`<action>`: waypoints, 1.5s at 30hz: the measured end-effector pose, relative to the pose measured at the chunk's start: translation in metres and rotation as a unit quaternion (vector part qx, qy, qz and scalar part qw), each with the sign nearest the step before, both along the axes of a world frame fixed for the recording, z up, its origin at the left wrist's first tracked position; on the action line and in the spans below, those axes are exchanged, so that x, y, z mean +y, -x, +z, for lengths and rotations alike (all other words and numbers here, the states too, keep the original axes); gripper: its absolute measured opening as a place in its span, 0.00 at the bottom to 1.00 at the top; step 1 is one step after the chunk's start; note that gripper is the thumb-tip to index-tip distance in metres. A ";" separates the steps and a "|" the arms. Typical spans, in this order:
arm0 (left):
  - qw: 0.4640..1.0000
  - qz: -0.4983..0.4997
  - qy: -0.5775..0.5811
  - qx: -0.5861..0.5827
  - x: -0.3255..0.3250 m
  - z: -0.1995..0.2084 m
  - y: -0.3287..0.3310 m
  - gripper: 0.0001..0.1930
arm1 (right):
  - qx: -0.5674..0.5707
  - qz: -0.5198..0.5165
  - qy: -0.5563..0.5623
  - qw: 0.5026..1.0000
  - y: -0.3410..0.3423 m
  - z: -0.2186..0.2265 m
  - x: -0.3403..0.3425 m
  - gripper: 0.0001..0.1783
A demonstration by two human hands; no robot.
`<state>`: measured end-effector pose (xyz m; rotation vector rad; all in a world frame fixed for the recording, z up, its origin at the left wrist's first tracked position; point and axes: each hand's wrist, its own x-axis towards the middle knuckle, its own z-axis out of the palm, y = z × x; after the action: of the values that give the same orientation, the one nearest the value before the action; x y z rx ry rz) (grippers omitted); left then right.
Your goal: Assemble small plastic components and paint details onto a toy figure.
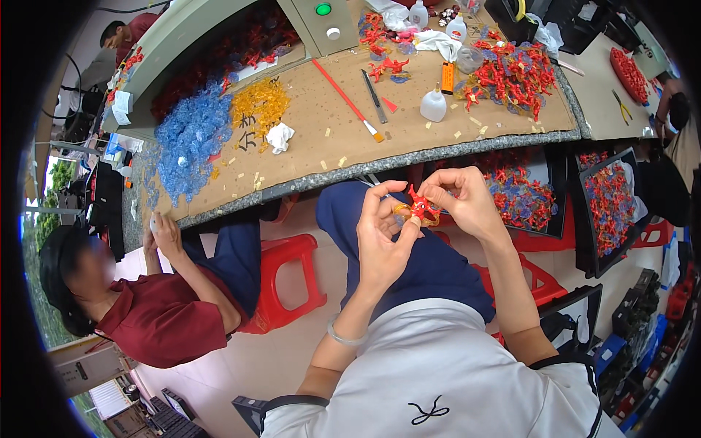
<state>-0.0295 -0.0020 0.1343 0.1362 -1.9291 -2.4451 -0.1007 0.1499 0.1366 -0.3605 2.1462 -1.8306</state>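
Above my lap, both hands hold a small red toy figure (418, 204) with yellow parts at its lower edge. My left hand (385, 237) pinches it from below and the left, thumb against its front. The fingers of my right hand (458, 198) are closed on its upper right side. Part of the figure is covered by my fingers. On the table (307, 157) beyond lie a heap of clear blue pieces (191, 135), a heap of yellow pieces (259, 102) and a pile of red figures (511, 73).
A red-handled brush (347, 98), a craft knife (374, 96) and a white squeeze bottle (433, 106) lie or stand on the table. Trays of red and blue pieces (612, 204) sit below its edge at right. A co-worker (161, 314) sits at left near a red stool (288, 285).
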 end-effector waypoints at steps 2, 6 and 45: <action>1.000 -0.002 -0.006 -0.001 0.000 0.000 0.000 0.22 | -0.001 -0.001 0.002 1.000 0.000 0.000 0.000 0.06; 0.999 -0.007 -0.040 -0.012 0.000 0.001 0.001 0.22 | -0.007 -0.002 0.005 1.000 0.000 -0.001 0.001 0.07; 0.997 0.021 -0.077 0.010 -0.017 0.001 -0.008 0.19 | -0.072 0.022 0.050 0.996 -0.003 0.015 -0.025 0.07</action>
<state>-0.0220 -0.0187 0.1349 0.1538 -1.7107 -2.5551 -0.0981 0.1252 0.1519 -0.2852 1.9411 -1.8844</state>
